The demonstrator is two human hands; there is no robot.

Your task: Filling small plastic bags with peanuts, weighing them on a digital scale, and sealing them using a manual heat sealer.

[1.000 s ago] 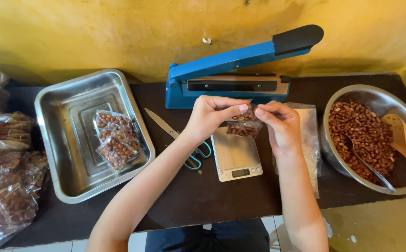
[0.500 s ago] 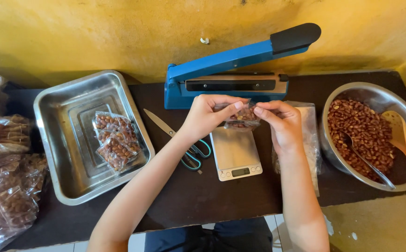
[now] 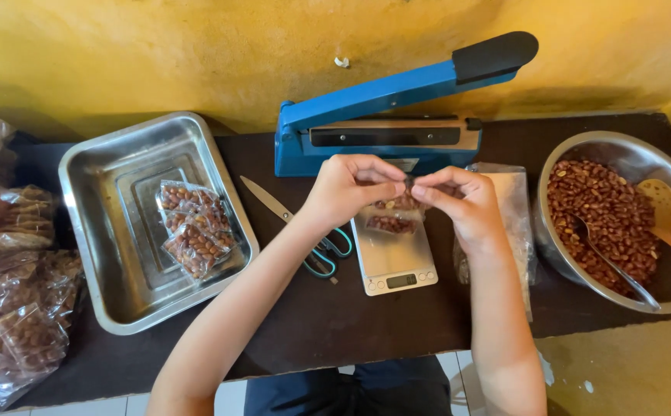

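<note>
Above flat steel scale (image 3: 392,260) — both hands' fingers (image 3: 385,187) pinching crinkly clear peanut pouch (image 3: 394,216).

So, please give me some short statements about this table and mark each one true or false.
1. Both hands, left hand and right hand, hold a small bag of peanuts above the scale. True.
2. The sealer has its arm pressed down. False: the arm is raised.
3. The steel tray holds filled bags. True.
4. The scissors lie inside the bowl. False: they lie on the table, beside the scale.
</note>
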